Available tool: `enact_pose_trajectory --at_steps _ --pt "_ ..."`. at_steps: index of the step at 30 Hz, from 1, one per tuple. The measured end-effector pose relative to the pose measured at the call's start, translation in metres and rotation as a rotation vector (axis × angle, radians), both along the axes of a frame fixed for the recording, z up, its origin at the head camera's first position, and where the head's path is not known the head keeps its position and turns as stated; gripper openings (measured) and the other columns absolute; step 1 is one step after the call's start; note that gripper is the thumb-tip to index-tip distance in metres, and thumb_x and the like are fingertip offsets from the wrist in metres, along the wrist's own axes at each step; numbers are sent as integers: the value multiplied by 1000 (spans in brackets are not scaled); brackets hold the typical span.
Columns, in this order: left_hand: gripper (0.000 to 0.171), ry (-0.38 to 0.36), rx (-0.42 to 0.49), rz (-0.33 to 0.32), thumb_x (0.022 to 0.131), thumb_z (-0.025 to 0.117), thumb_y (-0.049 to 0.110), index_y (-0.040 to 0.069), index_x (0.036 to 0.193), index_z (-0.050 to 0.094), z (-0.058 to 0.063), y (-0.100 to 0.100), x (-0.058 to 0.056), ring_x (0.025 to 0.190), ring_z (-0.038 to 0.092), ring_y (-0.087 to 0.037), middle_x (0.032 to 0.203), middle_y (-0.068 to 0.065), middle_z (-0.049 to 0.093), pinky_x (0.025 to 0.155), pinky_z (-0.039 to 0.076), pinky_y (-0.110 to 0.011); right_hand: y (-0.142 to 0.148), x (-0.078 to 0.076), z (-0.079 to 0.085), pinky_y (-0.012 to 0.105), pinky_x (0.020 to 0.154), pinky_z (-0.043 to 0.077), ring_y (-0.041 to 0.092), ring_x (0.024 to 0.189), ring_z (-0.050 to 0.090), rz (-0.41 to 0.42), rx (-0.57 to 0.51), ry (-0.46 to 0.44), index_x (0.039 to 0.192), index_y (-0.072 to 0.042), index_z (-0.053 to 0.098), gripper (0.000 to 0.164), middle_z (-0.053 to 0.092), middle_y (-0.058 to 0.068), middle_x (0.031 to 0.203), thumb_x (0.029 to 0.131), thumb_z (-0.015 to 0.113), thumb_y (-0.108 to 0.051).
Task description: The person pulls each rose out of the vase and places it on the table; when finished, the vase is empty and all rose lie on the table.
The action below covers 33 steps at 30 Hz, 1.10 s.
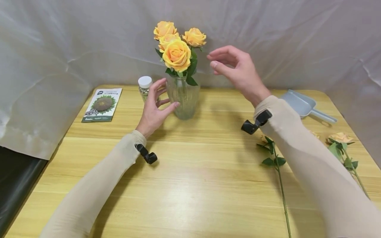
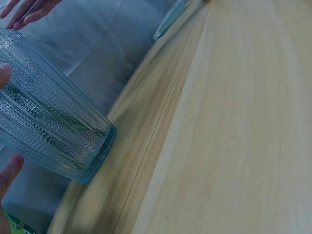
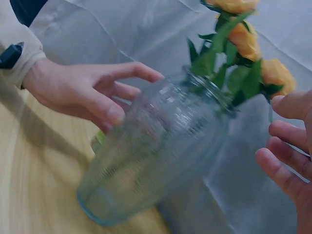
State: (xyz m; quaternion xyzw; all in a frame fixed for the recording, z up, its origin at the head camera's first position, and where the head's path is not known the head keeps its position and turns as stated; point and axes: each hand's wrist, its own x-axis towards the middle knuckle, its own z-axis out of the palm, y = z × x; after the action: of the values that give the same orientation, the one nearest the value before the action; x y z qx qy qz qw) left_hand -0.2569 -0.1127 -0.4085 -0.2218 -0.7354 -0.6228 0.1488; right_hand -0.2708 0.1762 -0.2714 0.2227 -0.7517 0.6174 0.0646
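Observation:
A ribbed clear glass vase (image 1: 184, 99) stands upright near the back of the table, with several yellow roses (image 1: 177, 56) in it, their green stems showing through the glass. My left hand (image 1: 154, 107) holds the vase at its left side, thumb across the front and fingers toward the back. Over in the right wrist view, that left hand (image 3: 83, 90) has its thumb tip against the vase (image 3: 156, 151). My right hand (image 1: 235, 66) hovers in the air to the right of the blooms, fingers loosely bent, nothing in them.
Behind the left hand stands a small white-capped jar (image 1: 145, 82). A seed packet (image 1: 102, 105) lies at the back left. On the right are a grey-blue dustpan (image 1: 300, 102), a loose rose stem (image 1: 281, 185) and another rose (image 1: 340, 138), partly beside my sleeve. A grey curtain (image 1: 268, 26) hangs behind the table.

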Motion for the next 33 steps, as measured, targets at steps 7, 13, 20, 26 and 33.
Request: enact_pose_trajectory --at_steps 7,13,20,26,33 --pt "87 -3 4 0 93 85 7 19 165 37 0 1 1 151 51 -25 166 -6 45 117 57 -47 -24 -10 -14 41 104 64 27 121 71 25 -101 -82 123 -6 74 19 75 13 129 104 74 -8" --pt "86 -2 5 1 93 85 7 18 164 37 0 4 1 151 51 -25 166 -6 45 117 57 -47 -35 -17 -21 35 102 64 20 112 72 41 -185 -63 119 -4 74 17 76 7 119 103 72 -1" --pt "86 -1 10 -6 93 85 7 18 164 37 2 5 1 151 51 -24 166 -6 46 117 57 -46 -45 -19 -19 34 115 57 22 119 70 43 -129 -17 119 -2 78 17 76 6 120 102 74 -3" --pt "87 1 15 -9 93 85 5 17 164 37 2 4 2 151 51 -25 166 -7 45 116 58 -46 -49 -23 -18 34 117 55 23 129 67 79 -113 -43 128 -1 75 25 72 12 136 104 72 -3" --pt "86 2 11 -6 93 84 6 18 164 36 1 3 2 150 51 -25 165 -7 45 116 58 -46 -49 -22 -20 34 110 59 21 125 70 72 -133 27 131 1 74 28 75 12 134 104 71 -3"
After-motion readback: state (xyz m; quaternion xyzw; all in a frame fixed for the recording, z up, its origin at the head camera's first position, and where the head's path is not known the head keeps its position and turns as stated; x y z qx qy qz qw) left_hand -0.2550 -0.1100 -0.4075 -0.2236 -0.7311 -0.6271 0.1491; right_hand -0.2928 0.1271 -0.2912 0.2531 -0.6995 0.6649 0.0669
